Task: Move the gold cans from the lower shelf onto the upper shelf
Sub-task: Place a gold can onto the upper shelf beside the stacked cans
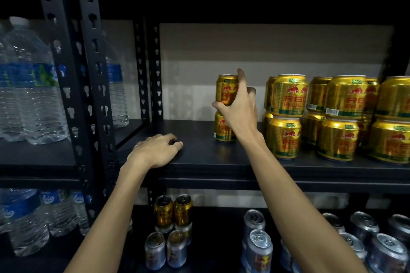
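My right hand (238,104) is wrapped around a gold can (225,90) that stands on top of another gold can (223,127) on the upper shelf (199,155). To the right on that shelf, several gold cans (288,95) are stacked two high. My left hand (155,150) rests palm down on the upper shelf's front edge, fingers curled, holding nothing. On the lower shelf, two gold cans (173,210) stand at the back left, on top of silver cans.
Silver cans (258,248) fill the lower shelf, at the left front (165,250) and across the right. Black perforated uprights (93,95) divide this bay from the left one, where large water bottles (26,86) stand on both levels.
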